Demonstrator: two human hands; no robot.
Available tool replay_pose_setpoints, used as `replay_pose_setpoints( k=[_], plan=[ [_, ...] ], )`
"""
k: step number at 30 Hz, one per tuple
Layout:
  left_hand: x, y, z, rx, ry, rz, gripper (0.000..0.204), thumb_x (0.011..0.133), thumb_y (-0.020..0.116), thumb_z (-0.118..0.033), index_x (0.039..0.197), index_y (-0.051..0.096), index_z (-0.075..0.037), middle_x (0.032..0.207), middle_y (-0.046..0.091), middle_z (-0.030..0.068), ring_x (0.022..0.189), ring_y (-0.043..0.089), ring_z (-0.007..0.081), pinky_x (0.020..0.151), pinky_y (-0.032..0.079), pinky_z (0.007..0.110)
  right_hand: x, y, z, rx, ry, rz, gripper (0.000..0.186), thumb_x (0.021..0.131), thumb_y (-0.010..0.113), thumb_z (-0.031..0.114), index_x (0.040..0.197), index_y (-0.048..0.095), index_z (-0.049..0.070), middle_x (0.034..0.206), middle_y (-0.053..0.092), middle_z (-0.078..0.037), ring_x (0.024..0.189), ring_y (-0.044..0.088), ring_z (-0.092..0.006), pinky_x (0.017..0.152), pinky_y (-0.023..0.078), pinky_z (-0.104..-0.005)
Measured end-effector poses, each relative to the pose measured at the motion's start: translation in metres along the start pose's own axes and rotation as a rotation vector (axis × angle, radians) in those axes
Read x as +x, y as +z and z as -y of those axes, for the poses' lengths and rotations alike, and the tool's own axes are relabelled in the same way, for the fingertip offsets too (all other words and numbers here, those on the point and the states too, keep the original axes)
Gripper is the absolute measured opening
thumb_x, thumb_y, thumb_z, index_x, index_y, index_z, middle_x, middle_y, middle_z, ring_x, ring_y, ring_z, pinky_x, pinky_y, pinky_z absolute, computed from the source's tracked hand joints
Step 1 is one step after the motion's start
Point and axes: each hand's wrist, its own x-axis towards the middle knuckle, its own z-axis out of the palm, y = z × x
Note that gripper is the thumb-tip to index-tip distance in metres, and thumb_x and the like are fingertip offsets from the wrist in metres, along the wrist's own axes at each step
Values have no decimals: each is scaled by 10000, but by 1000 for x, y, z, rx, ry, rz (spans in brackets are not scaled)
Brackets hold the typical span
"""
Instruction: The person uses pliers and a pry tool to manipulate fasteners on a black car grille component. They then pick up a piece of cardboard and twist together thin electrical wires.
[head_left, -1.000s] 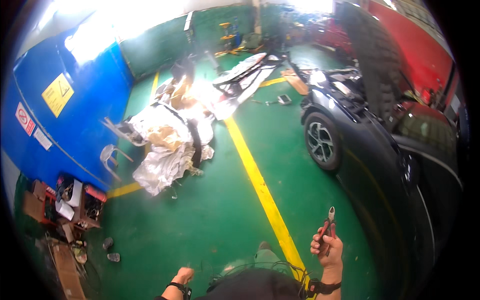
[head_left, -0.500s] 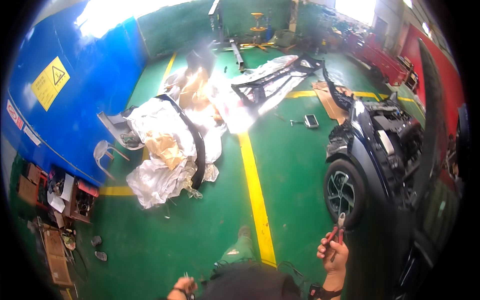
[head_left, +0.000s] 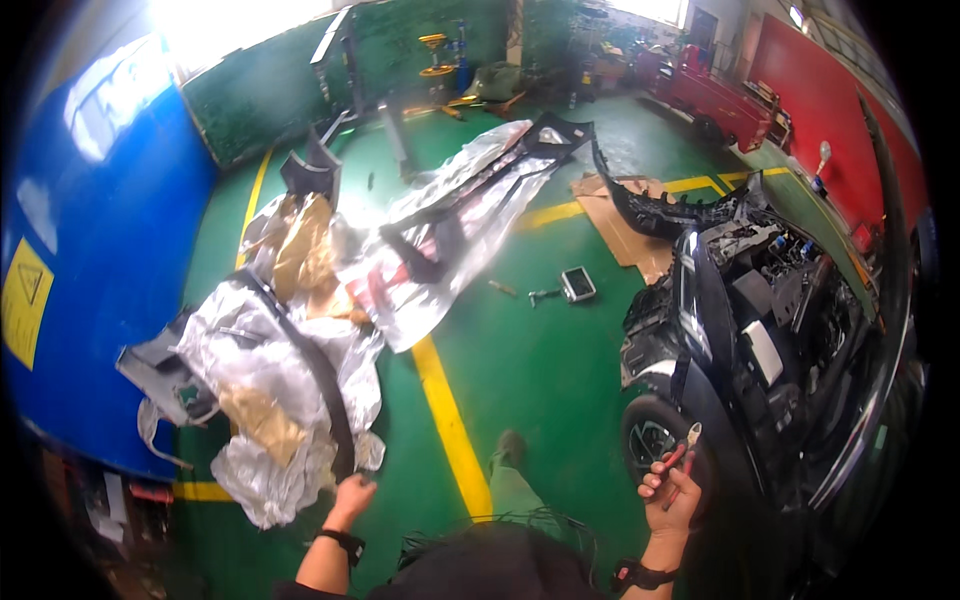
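In my right hand (head_left: pixel 672 500) is a pair of red-handled pliers (head_left: pixel 692 438), jaws up, with my fingers wrapped round the handles. They overlap the front wheel (head_left: pixel 652 440) of a dark car (head_left: pixel 712 395) in the picture. My left hand (head_left: pixel 352 498) is closed, and what it holds, if anything, is too small to tell. It lies by the lower end of a long curved black trim strip (head_left: pixel 318 370); whether they touch I cannot tell. That strip rests on crumpled clear plastic sheeting (head_left: pixel 255 495) with brown paper (head_left: pixel 262 425).
Ahead, a dark bumper part (head_left: pixel 435 250) lies on plastic sheeting. A small device with a screen (head_left: pixel 577 284) sits on the green floor beside cardboard (head_left: pixel 625 235). The car's engine bay (head_left: pixel 790 300) is exposed at right. A blue panel (head_left: pixel 110 200) stands at left.
My view has shifted forward and turned right. My left hand has moved up and forward to the black strip's lower end. The pliers stay in my right hand.
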Motion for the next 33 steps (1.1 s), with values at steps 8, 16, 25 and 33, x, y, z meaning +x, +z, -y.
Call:
replay_pose_setpoints(
  k=[8,16,25,33],
  plan=[
    [47,53,44,377,-136,719,161,793,651,-219,837,742,-93,881,730,156,833,716,334,707,570,424,245,154,50,8,104,13,297,827,588,148,1121,584,102,920,559,-66,749,536,-199,635,443,-333],
    [250,53,-81,59,-396,682,179,813,631,-226,829,739,-84,916,735,154,846,719,333,706,576,424,468,236,51,-4,110,-24,332,805,606,116,1132,570,78,918,564,-77,743,548,-206,643,462,-342],
    [655,-42,-322,133,-117,264,239,880,570,-226,913,708,-34,783,711,167,724,714,306,618,563,429,653,319,94,85,-84,-166,245,875,538,137,1109,593,90,873,572,-66,685,531,-176,588,436,-311],
    [844,-92,-635,-131,50,158,142,861,522,-72,846,644,-2,627,611,85,483,573,178,439,470,320,827,361,130,104,-206,-198,260,885,545,168,1130,590,92,878,564,-63,686,526,-183,597,430,-313]
  ],
)
